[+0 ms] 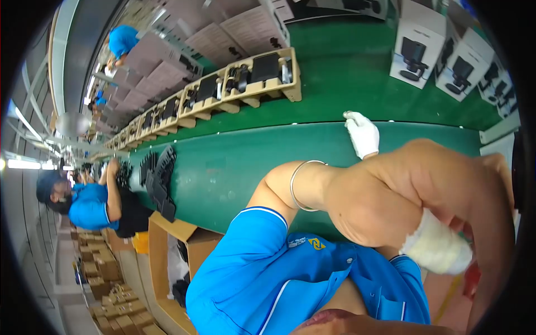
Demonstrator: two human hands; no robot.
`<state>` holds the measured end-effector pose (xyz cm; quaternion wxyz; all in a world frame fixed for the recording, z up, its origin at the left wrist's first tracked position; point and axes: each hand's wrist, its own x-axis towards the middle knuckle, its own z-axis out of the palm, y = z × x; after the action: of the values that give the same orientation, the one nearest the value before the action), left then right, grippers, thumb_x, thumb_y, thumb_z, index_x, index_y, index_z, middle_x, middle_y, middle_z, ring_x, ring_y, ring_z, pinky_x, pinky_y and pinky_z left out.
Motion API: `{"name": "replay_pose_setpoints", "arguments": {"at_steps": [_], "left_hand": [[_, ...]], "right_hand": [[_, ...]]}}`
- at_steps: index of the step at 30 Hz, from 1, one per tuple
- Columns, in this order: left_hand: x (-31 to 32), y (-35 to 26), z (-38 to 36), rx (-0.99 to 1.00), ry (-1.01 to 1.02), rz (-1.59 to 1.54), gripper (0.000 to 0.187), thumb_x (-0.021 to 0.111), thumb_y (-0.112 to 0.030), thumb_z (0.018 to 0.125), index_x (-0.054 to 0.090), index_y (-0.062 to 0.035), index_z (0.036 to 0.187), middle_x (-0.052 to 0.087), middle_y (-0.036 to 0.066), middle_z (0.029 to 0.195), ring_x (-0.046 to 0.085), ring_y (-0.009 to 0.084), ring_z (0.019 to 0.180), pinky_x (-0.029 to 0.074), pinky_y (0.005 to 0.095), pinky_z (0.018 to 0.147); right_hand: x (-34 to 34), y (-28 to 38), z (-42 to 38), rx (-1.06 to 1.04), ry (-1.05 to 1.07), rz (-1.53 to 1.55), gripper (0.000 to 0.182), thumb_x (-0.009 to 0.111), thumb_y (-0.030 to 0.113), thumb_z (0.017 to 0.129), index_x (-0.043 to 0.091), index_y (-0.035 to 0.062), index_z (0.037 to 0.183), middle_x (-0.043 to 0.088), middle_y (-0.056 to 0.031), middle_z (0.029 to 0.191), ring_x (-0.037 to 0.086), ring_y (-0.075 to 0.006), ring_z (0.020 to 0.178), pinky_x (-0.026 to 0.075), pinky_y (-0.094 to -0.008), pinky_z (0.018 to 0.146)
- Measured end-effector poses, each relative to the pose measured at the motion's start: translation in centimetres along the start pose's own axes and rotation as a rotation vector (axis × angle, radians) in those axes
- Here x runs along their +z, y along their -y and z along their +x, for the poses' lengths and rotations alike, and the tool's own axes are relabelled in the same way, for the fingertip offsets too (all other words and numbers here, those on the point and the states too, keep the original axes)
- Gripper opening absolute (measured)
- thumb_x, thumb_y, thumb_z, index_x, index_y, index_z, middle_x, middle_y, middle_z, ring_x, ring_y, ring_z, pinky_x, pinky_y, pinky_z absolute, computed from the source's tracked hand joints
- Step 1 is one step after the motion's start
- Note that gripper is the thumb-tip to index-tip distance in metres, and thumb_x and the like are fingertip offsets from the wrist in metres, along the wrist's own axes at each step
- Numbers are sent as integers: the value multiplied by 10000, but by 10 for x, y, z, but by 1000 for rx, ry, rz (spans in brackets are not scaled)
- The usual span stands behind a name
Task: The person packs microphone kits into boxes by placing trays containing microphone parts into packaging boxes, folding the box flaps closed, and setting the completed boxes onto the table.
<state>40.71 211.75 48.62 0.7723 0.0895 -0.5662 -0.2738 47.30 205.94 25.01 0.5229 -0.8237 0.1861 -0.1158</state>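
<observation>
My right hand [363, 134], in a white glove, reaches over the far edge of the green belt. Its fingers look curled together, with a small pale spot at the tips that I cannot make out. My left arm, with a silver bangle [292, 185], crosses in front of my chest, very close to the camera. At its end my left hand [437, 245] shows as a white covering beside my right arm [474, 178]; its fingers are hidden. Below both hands runs the green belt [240, 167].
Tan trays [262, 89] with black parts line the far side. White printed boxes [419, 50] stand at the upper right. Black parts [162, 178] lie on the belt at left, near a co-worker in blue [89, 206]. An open carton [159, 262] stands beside me.
</observation>
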Motion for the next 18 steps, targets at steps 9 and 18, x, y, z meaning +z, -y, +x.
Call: {"name": "replay_pose_setpoints", "arguments": {"at_steps": [9, 18], "left_hand": [[4, -38, 1, 13, 22, 51, 140, 501, 9, 766, 624, 0, 831, 612, 83, 791, 547, 163, 695, 400, 227, 615], [30, -55, -18, -101, -18, -114, 232, 523, 114, 686, 602, -12, 864, 618, 63, 801, 548, 138, 656, 419, 205, 594]], "right_hand": [[12, 7, 5, -69, -14, -141, 237, 496, 215, 805, 657, 147, 965, 657, 25, 983, 602, -180, 871, 448, -252, 784], [20, 6, 2, -2, 22, 115, 241, 490, 132, 807, 642, 66, 981, 655, -1, 955, 585, -125, 743, 438, -207, 698]]}}
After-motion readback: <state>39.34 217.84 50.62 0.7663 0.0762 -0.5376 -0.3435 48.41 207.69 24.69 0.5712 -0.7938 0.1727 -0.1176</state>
